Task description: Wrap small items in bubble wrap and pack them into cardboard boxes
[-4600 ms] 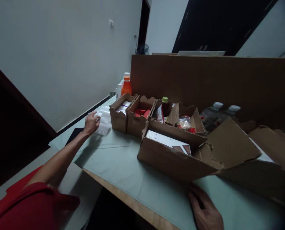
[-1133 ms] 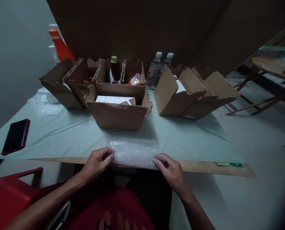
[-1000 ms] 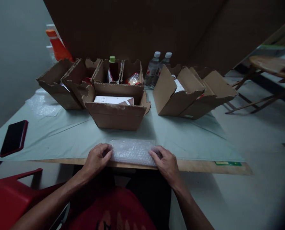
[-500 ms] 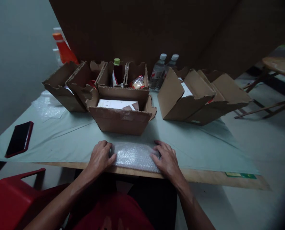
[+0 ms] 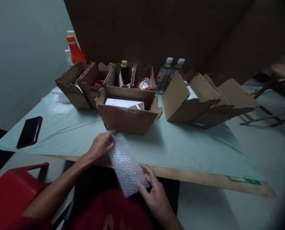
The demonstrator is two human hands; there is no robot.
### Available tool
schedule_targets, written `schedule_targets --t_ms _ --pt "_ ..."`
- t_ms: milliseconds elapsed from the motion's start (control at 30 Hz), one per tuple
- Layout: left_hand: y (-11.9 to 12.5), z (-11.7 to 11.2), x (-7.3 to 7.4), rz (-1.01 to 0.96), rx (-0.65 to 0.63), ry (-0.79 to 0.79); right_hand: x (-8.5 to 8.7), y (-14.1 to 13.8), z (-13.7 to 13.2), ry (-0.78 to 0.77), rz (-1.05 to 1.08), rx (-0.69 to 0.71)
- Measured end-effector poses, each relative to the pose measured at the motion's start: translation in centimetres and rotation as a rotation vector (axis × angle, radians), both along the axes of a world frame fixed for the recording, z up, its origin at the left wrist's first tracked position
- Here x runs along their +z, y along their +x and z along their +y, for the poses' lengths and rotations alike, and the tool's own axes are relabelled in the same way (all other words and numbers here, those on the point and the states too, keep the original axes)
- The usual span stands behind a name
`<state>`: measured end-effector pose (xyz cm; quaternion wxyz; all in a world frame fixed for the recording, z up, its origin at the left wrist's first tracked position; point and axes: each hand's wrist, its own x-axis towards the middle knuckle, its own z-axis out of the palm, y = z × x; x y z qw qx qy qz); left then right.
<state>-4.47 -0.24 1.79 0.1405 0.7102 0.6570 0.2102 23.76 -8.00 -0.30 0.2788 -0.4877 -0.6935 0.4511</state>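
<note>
A folded strip of bubble wrap [image 5: 128,166] slants between my hands, its near end reaching past the table edge above my lap. My left hand [image 5: 102,145] is closed on its far left corner, close in front of the middle cardboard box. My right hand [image 5: 153,190] grips the near right end, thumb on one side and fingers on the other. Whatever the wrap may enclose cannot be seen. Just beyond stands an open cardboard box [image 5: 125,118] with a white box [image 5: 123,103] inside it.
More cardboard bins [image 5: 73,92] line the back left, others [image 5: 192,110] the right. Clear bottles [image 5: 163,75] and an orange bottle [image 5: 76,52] stand behind. A phone [image 5: 29,131] and loose bubble wrap [image 5: 57,103] lie on the left. A red stool [image 5: 15,191] is below.
The bubble wrap has turned from lying along the table edge to a slant. My right hand has come down and toward me with its end; my left hand has moved slightly away.
</note>
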Motion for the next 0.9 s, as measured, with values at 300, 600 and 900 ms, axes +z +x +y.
schedule_targets --t_ms 300,600,900 --pt "-0.1 -2.8 -1.1 0.042 -0.189 0.236 -2.3 -2.2 -2.8 0.182 0.053 0.101" --pt "0.6 -12.7 -1.8 -0.005 -0.543 0.216 1.1 -2.6 -1.6 -0.334 0.238 0.02" --pt "2.6 -10.3 -0.7 -0.603 0.116 -0.161 2.4 -1.8 0.2 0.371 -0.001 -0.074"
